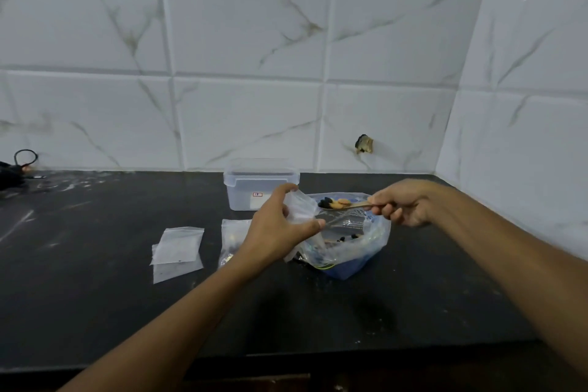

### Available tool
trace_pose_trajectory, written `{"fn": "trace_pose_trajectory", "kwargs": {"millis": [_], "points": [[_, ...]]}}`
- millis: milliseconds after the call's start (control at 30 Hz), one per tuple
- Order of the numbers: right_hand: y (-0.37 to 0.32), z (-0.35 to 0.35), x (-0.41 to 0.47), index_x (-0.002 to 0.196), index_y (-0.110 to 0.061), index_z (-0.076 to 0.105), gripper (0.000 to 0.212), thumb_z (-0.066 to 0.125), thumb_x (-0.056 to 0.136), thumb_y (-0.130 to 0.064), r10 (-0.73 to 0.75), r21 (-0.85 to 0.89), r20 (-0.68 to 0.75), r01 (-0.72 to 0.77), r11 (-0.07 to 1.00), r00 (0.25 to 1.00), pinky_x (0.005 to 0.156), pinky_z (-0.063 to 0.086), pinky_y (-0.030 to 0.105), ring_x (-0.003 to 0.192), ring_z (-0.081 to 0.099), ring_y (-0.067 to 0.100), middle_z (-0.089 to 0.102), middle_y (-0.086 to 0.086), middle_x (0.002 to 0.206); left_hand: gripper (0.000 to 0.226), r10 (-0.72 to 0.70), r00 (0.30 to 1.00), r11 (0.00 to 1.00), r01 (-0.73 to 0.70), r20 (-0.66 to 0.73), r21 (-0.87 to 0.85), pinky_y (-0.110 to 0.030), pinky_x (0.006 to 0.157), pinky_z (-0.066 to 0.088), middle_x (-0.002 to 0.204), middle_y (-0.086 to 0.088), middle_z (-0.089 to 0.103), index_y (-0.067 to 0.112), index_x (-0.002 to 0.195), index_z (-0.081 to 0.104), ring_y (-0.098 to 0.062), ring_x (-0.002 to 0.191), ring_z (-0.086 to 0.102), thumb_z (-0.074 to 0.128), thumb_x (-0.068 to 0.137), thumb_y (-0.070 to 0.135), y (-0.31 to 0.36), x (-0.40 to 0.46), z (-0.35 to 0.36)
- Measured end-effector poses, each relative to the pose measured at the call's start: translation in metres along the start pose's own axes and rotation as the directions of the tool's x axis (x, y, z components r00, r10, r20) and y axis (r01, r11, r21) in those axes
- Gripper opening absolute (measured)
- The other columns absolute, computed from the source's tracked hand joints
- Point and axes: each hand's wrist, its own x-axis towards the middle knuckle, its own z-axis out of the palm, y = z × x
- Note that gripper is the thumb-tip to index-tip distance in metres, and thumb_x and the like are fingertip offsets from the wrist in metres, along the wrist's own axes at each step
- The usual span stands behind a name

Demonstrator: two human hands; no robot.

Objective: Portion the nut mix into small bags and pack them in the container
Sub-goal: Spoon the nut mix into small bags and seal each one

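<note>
— While both forearms reach in from the near edge of the dark desk [95,312], what does the left hand [273,232] have hold of?

— It pinches a small clear bag [299,208] by its mouth, thumb on one side and fingers [286,189] curled over the top edge on the other, so the bag hangs open above the desk.

— And the right hand [404,204]?

— Its fingers are curled round the handle of a spoon [343,205]. The bowl of the spoon carries a few pale nuts and dark pieces, and sits just beside the mouth of the small bag, level with it.

— Where is the nut mix [342,237] itself?

— Below the two hands, in a large clear plastic bag [366,248] lying open on the desk, with something blue under or inside its lower part; which of the two cannot be told. Dark bits show through the plastic.

— Anything to the left of that?

— A filled small bag [230,239] lies just beside the left wrist, partly hidden by it. Further left, apart from it, two empty flat bags [178,251] lie overlapping on the desk.

— And behind?

— A translucent container [259,189] with its lid on stands against the tiled wall [254,41], right behind the left hand. At the far left edge a black cable [24,159] loops on the desk.
</note>
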Motion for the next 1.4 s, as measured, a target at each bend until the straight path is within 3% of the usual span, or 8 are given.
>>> {"fn": "trace_pose_trajectory", "kwargs": {"millis": [400,500,667,733,967,1167,1300,1400], "points": [[-0.040,0.020,-0.053,0.089,-0.002,0.061,0.015,0.051,0.097,-0.009,-0.154,-0.344,-0.010,0.141,0.928,0.988,0.030,0.031,0.012,0.036,0.040,0.002,0.053,0.003,0.062,0.070,-0.051,0.999,0.982,0.047,0.017,0.185,-0.032,0.070,0.044,0.106,-0.001,0.062,0.028,0.119,0.048,-0.020,0.094,0.060,0.078,0.064,0.059,0.017,0.005,0.018],[-0.040,0.040,-0.062,0.096,0.002,0.068,0.017,0.056,0.095,-0.010,-0.354,-0.572,-0.020,0.280,0.771,0.935,0.035,0.036,0.015,0.040,0.046,0.006,0.059,0.005,0.062,0.069,-0.065,0.998,0.980,0.061,0.015,0.191,-0.032,0.066,0.044,0.102,0.000,0.064,0.029,0.114,0.047,-0.017,0.087,0.062,0.078,0.061,0.061,0.015,0.006,0.020],[-0.036,0.069,-0.077,0.084,-0.010,0.071,0.017,0.058,0.093,-0.018,-0.699,-0.883,0.140,0.408,0.233,0.702,0.049,0.041,0.019,0.047,0.056,0.007,0.065,0.001,0.067,0.066,-0.098,0.995,0.985,0.095,0.010,0.141,-0.027,0.056,0.039,0.093,0.003,0.061,0.027,0.117,0.044,-0.009,0.075,0.057,0.079,0.067,0.052,0.014,0.005,0.021],[-0.037,0.070,-0.080,0.084,-0.008,0.073,0.018,0.059,0.090,-0.016,-0.756,-0.902,0.133,0.395,0.176,0.641,0.053,0.043,0.021,0.054,0.058,0.009,0.067,0.002,0.070,0.068,-0.114,0.993,0.989,0.113,0.006,0.099,-0.029,0.060,0.044,0.094,0.001,0.061,0.028,0.119,0.043,-0.015,0.081,0.061,0.079,0.067,0.052,0.013,0.006,0.021],[-0.041,0.019,-0.064,0.075,-0.003,0.070,0.016,0.058,0.083,-0.008,-0.649,-0.685,-0.204,0.367,0.630,0.733,0.037,0.036,0.019,0.043,0.049,0.015,0.064,0.008,0.062,0.065,-0.129,0.991,0.987,0.132,0.037,-0.086,-0.041,0.078,0.059,0.109,-0.001,0.065,0.025,0.120,0.045,-0.020,0.093,0.066,0.080,0.070,0.049,-0.004,0.002,0.013],[0.006,0.015,-0.007,0.093,-0.011,0.074,0.018,0.057,0.093,-0.017,-0.611,-0.885,-0.150,0.170,0.433,0.777,0.061,0.053,0.029,0.067,0.064,0.018,0.070,0.007,0.080,0.061,-0.204,0.973,0.962,0.219,0.104,-0.161,-0.040,0.080,0.059,0.107,0.004,0.062,0.030,0.118,0.043,-0.014,0.094,0.064,0.079,0.072,0.048,-0.020,-0.009,0.014],[0.028,0.030,0.021,0.086,-0.012,0.072,0.018,0.058,0.092,-0.020,-0.592,-0.875,-0.200,0.130,0.467,0.781,0.074,0.057,0.040,0.074,0.067,0.025,0.071,0.009,0.081,0.048,-0.229,0.960,0.944,0.260,0.163,-0.203,-0.026,0.067,0.055,0.093,0.008,0.063,0.028,0.112,0.042,-0.009,0.083,0.065,0.076,0.080,0.040,-0.020,-0.011,0.019],[0.031,0.041,0.022,0.082,-0.006,0.072,0.022,0.057,0.093,-0.017,-0.503,-0.810,-0.149,0.186,0.556,0.852,0.061,0.056,0.032,0.066,0.065,0.021,0.071,0.012,0.079,0.052,-0.228,0.956,0.939,0.266,0.182,-0.219,-0.029,0.068,0.057,0.096,0.002,0.067,0.024,0.115,0.046,-0.013,0.086,0.067,0.078,0.078,0.041,-0.023,-0.010,0.022]]}}
